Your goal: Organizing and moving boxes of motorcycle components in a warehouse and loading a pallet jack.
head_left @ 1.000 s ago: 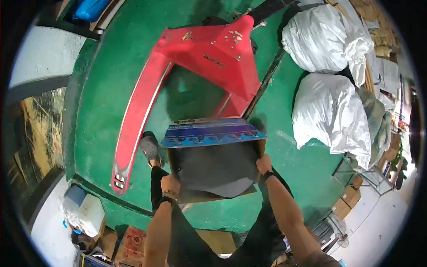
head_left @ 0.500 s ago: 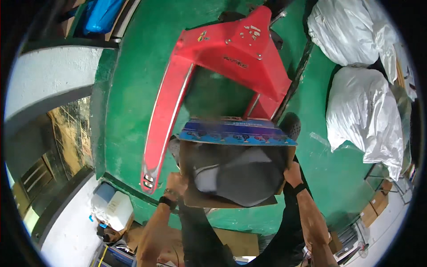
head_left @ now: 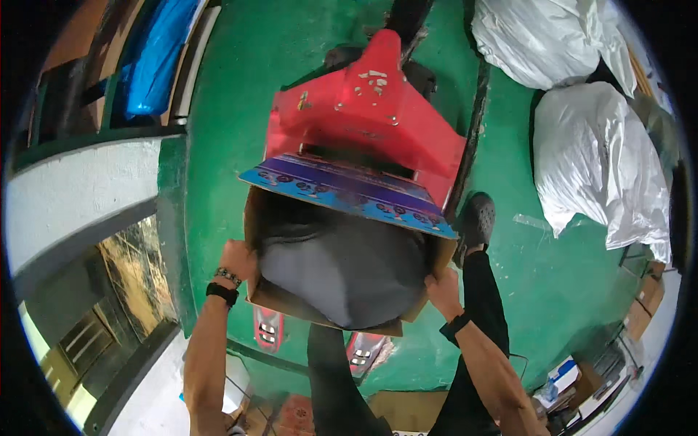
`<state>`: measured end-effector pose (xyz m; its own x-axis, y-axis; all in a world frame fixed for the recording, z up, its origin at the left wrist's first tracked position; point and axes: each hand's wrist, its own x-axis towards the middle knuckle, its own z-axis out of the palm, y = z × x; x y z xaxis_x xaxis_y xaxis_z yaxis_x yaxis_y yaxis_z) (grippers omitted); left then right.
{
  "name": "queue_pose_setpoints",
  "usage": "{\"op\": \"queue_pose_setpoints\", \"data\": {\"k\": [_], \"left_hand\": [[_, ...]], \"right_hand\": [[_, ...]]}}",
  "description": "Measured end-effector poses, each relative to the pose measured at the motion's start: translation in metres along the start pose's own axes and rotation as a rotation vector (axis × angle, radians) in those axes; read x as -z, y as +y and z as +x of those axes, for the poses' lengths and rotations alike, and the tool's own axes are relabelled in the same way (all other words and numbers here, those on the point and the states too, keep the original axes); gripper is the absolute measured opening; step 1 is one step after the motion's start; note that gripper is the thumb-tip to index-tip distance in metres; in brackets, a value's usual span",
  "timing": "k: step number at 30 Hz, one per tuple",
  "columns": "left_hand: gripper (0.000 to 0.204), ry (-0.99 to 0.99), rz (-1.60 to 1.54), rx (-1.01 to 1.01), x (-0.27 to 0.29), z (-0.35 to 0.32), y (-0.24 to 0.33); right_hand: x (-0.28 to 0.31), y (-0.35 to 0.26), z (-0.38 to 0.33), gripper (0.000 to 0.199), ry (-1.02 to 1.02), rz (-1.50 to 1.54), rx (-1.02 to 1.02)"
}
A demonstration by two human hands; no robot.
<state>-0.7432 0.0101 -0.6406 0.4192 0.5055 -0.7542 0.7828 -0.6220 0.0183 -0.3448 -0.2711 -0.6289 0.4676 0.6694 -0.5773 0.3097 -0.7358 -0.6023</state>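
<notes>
Between my hands is an open cardboard box (head_left: pixel 254 211) with one blue and purple printed flap (head_left: pixel 342 192) standing out on its far side. A dark grey, smooth item (head_left: pixel 349 269) fills it; what kind of thing that is I cannot make out. My left hand (head_left: pixel 238 261) is closed on the box's left side. On the right side my right hand (head_left: pixel 443 289) grips the other wall. The box hangs over a red pallet jack (head_left: pixel 363 109) and hides much of its forks; two fork tips (head_left: pixel 268 327) show below it.
White stuffed sacks (head_left: pixel 603 152) lie on the green floor (head_left: pixel 509 305) at the right. A low white wall (head_left: pixel 87 174) runs along the left, with a blue wrapped bundle (head_left: pixel 156 65) behind it. My shoe (head_left: pixel 478 218) stands right of the pallet jack. Cardboard boxes (head_left: pixel 643 305) sit at far right.
The box, held in both hands, has moved left in view and now appears larger, over the pallet jack's forks. My view has shifted too, and my right leg shows more.
</notes>
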Motion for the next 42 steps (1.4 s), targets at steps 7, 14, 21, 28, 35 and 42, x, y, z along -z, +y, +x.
{"op": "queue_pose_setpoints", "data": {"k": [7,14,21,28,35,42], "left_hand": [[0.033,0.117,-0.164,0.009,0.016,0.056,-0.024],[0.026,0.205,0.095,-0.125,0.008,0.049,-0.031],[0.021,0.022,-0.13,-0.049,0.025,0.052,-0.025],[0.023,0.118,-0.089,0.012,0.044,0.046,-0.006],[0.024,0.069,-0.002,0.014,0.055,0.064,-0.006],[0.022,0.1,-0.089,0.017,0.041,0.061,-0.024]], "right_hand": [[-0.019,0.001,0.04,0.019,-0.009,-0.184,-0.032],[-0.015,0.003,0.037,0.018,-0.023,-0.078,-0.108],[-0.016,0.006,0.04,0.018,-0.065,-0.095,-0.038],[0.007,-0.025,0.06,0.02,0.03,-0.038,-0.066],[0.005,-0.022,0.07,0.019,0.046,-0.045,-0.068],[0.004,-0.015,0.067,0.02,0.002,-0.123,-0.057]]}}
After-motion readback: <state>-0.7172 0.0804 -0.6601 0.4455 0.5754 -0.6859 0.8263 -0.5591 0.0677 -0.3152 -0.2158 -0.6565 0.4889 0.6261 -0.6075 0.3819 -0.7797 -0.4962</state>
